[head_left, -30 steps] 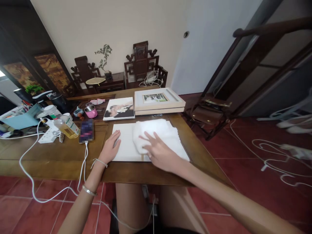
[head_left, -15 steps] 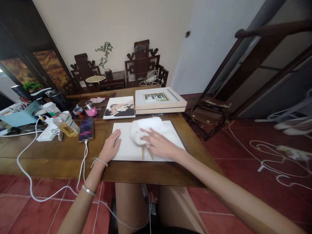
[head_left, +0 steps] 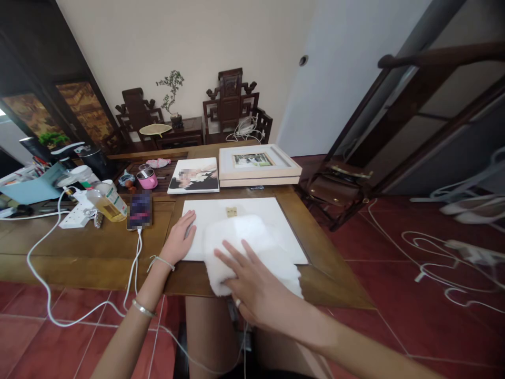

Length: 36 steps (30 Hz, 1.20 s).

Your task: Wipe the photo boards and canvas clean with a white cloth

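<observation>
A flat white board (head_left: 260,207) lies on the wooden table in front of me. My left hand (head_left: 180,238) rests flat along its left edge, fingers stretched out. On the right, my right hand (head_left: 256,288) holds a thick fluffy white cloth (head_left: 244,227), its fingers spread over the top and the thumb tucked at the near side. The cloth covers the board's lower middle and hangs past its near edge. Just beyond the cloth, a small golden-brown patch (head_left: 231,211) shows on the board. The rest of that patch is hidden.
Behind the board lie a photo print (head_left: 193,176) and stacked wooden frames (head_left: 258,171). To the left are a phone (head_left: 139,210) on a white cable, a bottle of yellow liquid (head_left: 108,201), a power strip (head_left: 77,215) and a pink cup (head_left: 148,180).
My right hand has drawn the white cloth toward me, from the board's middle to past its near edge. The far part of the brown marking is uncovered. My left hand stays put.
</observation>
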### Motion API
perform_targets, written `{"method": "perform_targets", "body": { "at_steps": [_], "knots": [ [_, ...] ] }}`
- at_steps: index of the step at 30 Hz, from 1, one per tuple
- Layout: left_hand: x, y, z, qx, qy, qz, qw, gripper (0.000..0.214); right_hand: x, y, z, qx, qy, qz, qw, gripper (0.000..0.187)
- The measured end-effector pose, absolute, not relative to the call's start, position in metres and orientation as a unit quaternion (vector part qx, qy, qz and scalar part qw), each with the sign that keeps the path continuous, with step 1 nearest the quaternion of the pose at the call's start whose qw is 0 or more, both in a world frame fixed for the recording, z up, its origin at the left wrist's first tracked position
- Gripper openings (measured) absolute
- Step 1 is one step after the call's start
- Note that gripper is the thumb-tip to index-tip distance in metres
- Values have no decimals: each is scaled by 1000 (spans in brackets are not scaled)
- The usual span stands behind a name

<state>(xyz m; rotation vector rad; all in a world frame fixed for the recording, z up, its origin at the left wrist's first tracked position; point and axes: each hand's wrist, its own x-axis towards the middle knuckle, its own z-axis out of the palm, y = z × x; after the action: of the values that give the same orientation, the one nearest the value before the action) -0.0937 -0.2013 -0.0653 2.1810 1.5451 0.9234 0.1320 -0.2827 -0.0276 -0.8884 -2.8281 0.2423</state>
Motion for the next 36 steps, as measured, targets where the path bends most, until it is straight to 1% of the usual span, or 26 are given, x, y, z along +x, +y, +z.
{"method": "perform_targets", "body": {
  "at_steps": [2,5,11,14,17,20,23,26,28,31,33,36],
  "knots": [
    [-94,-201,-66,761,539,325,159,42,139,-287,-26,-281,-947,109,109,25],
    [-95,-200,-67,762,538,325,156,42,140,-265,-23,-296,-937,135,128,27],
    [-96,-199,-68,766,534,323,153,41,106,-179,-27,-385,-916,46,107,33],
    [-96,-199,-67,764,537,323,156,41,89,-159,-30,-409,-908,7,90,37],
    [-97,-199,-68,764,536,323,154,41,82,-169,-32,-389,-917,-31,79,39],
    [-97,-199,-69,768,532,321,154,42,84,-204,-31,-346,-935,-34,69,37],
    [-97,-199,-69,769,532,319,154,42,92,-249,-25,-314,-948,-1,48,33],
    [-96,-199,-69,768,531,324,153,41,106,-280,-16,-279,-958,61,13,30],
    [-96,-199,-70,768,529,328,153,40,117,-284,-13,-268,-957,101,31,28],
    [-96,-198,-71,765,528,333,155,40,132,-264,-15,-281,-945,140,93,27],
    [-96,-198,-72,763,531,335,156,40,135,-240,-19,-314,-933,128,118,29],
    [-96,-199,-71,760,534,338,153,41,123,-203,-27,-388,-911,70,126,32]
  ]
}}
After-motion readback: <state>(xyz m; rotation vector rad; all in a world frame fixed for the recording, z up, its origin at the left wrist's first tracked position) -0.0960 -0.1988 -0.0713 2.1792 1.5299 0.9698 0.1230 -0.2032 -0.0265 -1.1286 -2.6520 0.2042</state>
